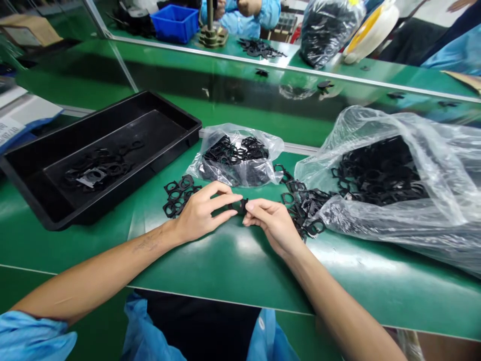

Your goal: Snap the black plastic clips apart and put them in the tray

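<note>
Between my two hands is a small black ring-shaped plastic part (243, 204), held just above the green table. My right hand (268, 218) pinches its right side between thumb and fingers. On its left side, the fingers and thumb of my left hand (206, 209) close around the edge of the part. Beside my left wrist lies a small group of black ring parts (176, 195). A loose pile of similar parts (306, 203) sits right of my right hand, spilling from a large clear plastic bag (424, 175).
A black tray (176, 123) with some parts stands at the left. Behind my hands rests a smaller clear bag (244, 168) of black parts. A green partition (233, 105) crosses the back; beyond it are a blue bin (176, 24) and another person's hands (250, 6).
</note>
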